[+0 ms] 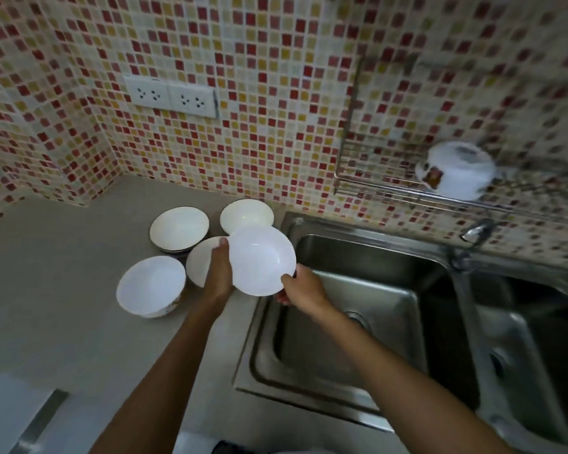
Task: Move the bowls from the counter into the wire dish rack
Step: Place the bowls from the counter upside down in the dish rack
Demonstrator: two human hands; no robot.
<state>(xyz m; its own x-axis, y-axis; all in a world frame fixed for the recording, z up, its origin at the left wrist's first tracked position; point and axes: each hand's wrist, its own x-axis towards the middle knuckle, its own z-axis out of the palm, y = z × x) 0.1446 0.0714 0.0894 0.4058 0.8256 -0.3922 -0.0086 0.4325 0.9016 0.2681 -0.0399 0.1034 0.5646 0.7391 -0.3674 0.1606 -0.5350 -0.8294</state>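
Two hands hold one white bowl point(260, 261) above the table's point(63, 290) edge just left of the sink point(351, 309): the left hand point(217, 269) is closed on its left rim with the thumb on top, and the right hand point(300, 287) pinches its lower right rim. Four more white bowls stand on the table left of the sink: one point(179, 228) with a dark rim, one point(246, 215) nearest the sink's back corner, one point(201, 263) partly hidden behind the left hand, and one point(151, 286) nearest the camera. Above the sink, on the tiled wall, the wire dish rack point(387, 188) carries an upturned bowl point(456, 170).
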